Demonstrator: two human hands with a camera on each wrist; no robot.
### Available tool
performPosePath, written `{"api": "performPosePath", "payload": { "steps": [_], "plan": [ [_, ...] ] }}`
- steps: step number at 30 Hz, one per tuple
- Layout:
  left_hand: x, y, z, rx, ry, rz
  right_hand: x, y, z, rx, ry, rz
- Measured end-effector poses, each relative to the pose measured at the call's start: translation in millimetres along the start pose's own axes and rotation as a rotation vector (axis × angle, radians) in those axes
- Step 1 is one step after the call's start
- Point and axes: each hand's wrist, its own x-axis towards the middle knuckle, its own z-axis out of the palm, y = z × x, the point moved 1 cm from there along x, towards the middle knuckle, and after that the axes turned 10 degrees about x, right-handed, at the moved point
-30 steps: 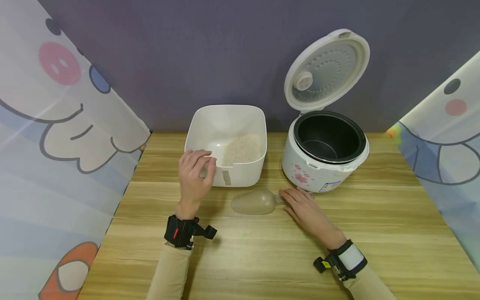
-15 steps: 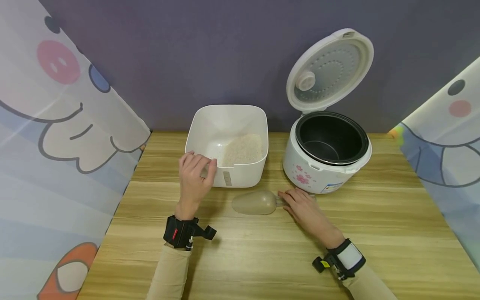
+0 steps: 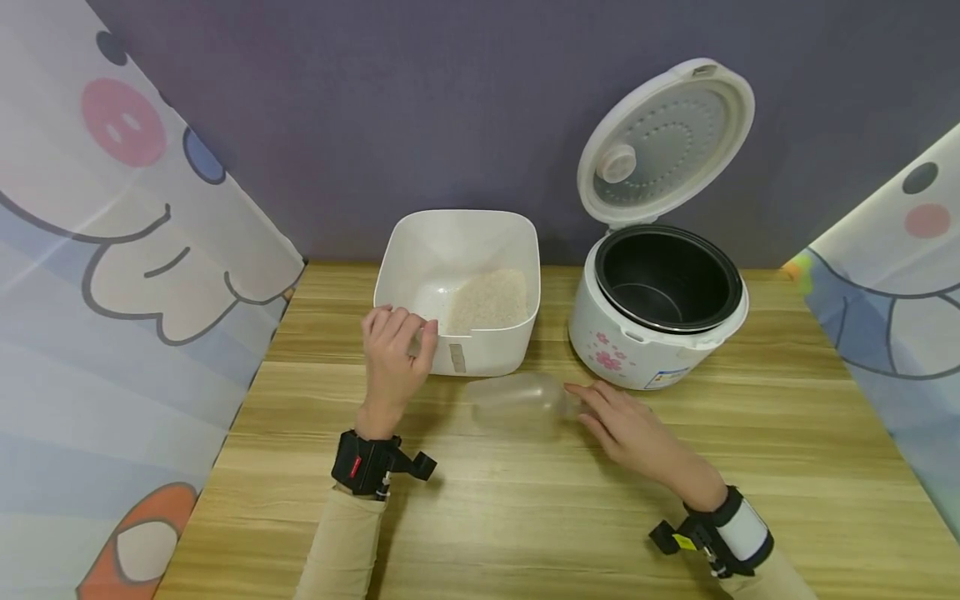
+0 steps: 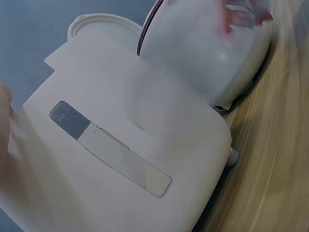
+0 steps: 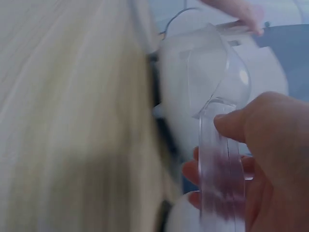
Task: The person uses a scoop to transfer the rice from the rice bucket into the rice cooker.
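Note:
My left hand (image 3: 393, 354) grips the front left corner of the white square bin (image 3: 495, 354) (image 4: 120, 159), which has a heap of rice (image 3: 489, 298) in its right half. My right hand (image 3: 622, 425) (image 5: 260, 159) holds the handle of a clear plastic scoop (image 3: 517, 396) (image 5: 217, 96), lifted slightly off the wooden table (image 3: 525, 517) in front of the bin. The scoop looks empty. A white rice cooker (image 3: 652, 342) with pink flowers stands to the right, lid (image 3: 663, 142) up, dark inner pot (image 3: 667, 279) empty.
Cartoon-printed panels (image 3: 112, 292) wall off the left and right (image 3: 892, 275) sides of the table; a purple wall closes the back. Bare wood stretches across the front half of the table.
The right hand closed on the scoop's handle and raised the scoop off the table, drawing back slightly. The left hand stayed on the bin's corner.

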Motion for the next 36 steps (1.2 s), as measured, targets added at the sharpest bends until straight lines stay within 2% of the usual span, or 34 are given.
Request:
{"api": "performPosePath", "payload": {
  "steps": [4,7,11,14,18,22,28,36],
  "plan": [
    [0.8,-1.8,-1.1,0.009,0.003,0.003,3.4,-14,-17,0.132,-0.036,0.059],
    [1.9,-2.2,-2.0,0.013,-0.003,0.005,7.7,-24,-32,0.232,-0.071,0.134],
    [3.6,-0.7,-2.6,0.019,-0.010,0.019,16.2,-35,-54,0.300,-0.083,0.233],
    [4.9,1.0,-1.1,0.021,0.004,0.039,24.6,-40,-68,0.247,-0.011,0.208],
    [6.7,1.2,4.1,0.016,0.046,0.068,40.9,-41,-87,0.112,0.110,0.137],
    [9.2,-0.7,7.9,0.037,0.076,0.089,65.1,-36,-105,0.001,0.152,0.102],
    [13.7,-3.8,8.3,0.105,0.073,0.093,106.2,-30,-118,-0.144,0.135,0.072],
    [14.8,-2.2,6.9,0.116,0.054,0.077,155.0,-18,-120,-0.338,0.051,-0.185]
  ]
}}
